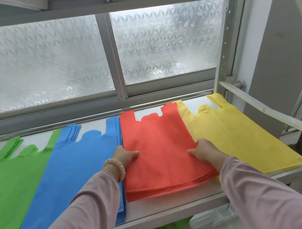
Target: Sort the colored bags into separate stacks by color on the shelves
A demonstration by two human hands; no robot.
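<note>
**Fig. 1. Both hands squaring the red stack on the shelf**

Nearest the camera, my two sleeved forearms reach over the front lip of the shelf point(170, 207); a bead bracelet point(115, 167) sits on my left wrist. My left hand point(126, 156) holds the left edge of the red stack point(157, 152) and my right hand point(203, 150) holds its right edge. Each thumb lies on top of the stack. The fingers are tucked at or under the edge, so they appear clamped on the stack, though most of them are hidden.

The red stack lies flat between the blue stack point(75, 165), which it touches on the left, and the yellow stack point(233, 131), which it overlaps on the right. The green stack point(9, 184) lies furthest left, partly under the blue. All handles point away from me, toward the frosted window point(40, 62).

Risks, as I judge them:
- My right fingers could catch yellow bags beneath the overlap and drag them along.
- The thin layers fan out at the near edge. An uneven pull could slide the upper bags off the lower ones.
- The near edge sits close to the shelf lip. Pulling the stack toward me could spill bags onto the lower shelf.
</note>
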